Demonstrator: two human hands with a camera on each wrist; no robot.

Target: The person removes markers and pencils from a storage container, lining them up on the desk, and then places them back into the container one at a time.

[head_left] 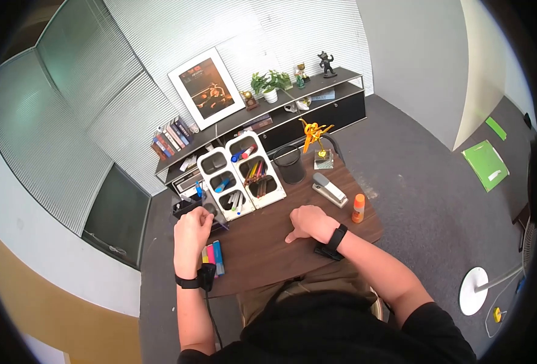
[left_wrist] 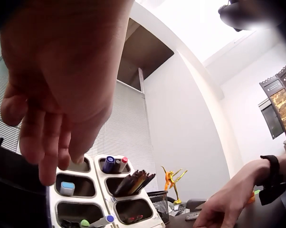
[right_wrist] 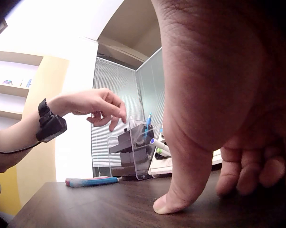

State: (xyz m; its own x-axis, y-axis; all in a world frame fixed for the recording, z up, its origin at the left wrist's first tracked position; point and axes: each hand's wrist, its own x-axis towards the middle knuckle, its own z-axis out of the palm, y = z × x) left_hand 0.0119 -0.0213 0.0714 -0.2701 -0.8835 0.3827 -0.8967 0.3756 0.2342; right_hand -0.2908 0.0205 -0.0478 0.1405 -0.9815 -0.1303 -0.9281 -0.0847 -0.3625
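Note:
My left hand (head_left: 191, 235) hovers above the table's left side with loosely bent fingers and holds nothing. Below it and toward me lie several highlighters (head_left: 219, 257), pink and blue among them. Beyond this hand is a dark desk holder with clear sides (right_wrist: 142, 156), a blue pen (right_wrist: 148, 121) upright in it. My right hand (head_left: 311, 222) rests on the brown tabletop, thumb tip against the wood and fingers bent, with nothing in it. Between and beyond the hands stands a white organizer (head_left: 273, 199) with pencils (head_left: 255, 173) and markers (head_left: 234, 201) in its compartments.
Right of the organizer are a black mesh cup (head_left: 291, 168), a gold figurine (head_left: 313, 132) on a clear base, a grey stapler (head_left: 330, 189) and an orange glue stick (head_left: 358, 208). Behind the table runs a low shelf (head_left: 341, 115) with books, a picture and a plant.

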